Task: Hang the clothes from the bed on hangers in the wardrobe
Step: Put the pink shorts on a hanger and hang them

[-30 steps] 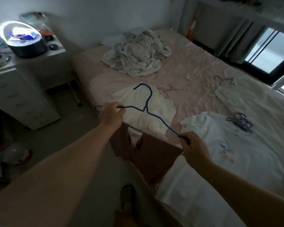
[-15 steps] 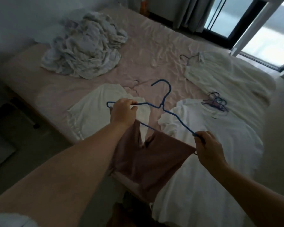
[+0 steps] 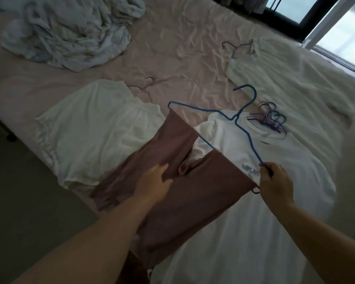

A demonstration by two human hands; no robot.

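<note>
A blue wire hanger (image 3: 239,117) is held low over the bed, with a brownish-pink garment (image 3: 182,193) draped over its bottom bar. My right hand (image 3: 274,183) grips the hanger's right corner. On the hanging cloth rests my left hand (image 3: 154,184), fingers straight, near its middle fold. Beneath lie a white printed T-shirt (image 3: 275,160) and a cream top (image 3: 94,128) on the pink bed sheet (image 3: 184,64). The wardrobe is out of view.
A bunch of spare hangers (image 3: 272,118) lies on the T-shirt's collar. Another white garment on a hanger (image 3: 291,83) lies at the right, and a crumpled pale blanket (image 3: 68,29) at the back left. A window frame (image 3: 316,23) is beyond; dark floor (image 3: 19,191) lies left.
My left hand let go of the hanger's left corner and dropped onto the brownish-pink cloth. The view swung right and down, closer to the bed; the hanger tilted.
</note>
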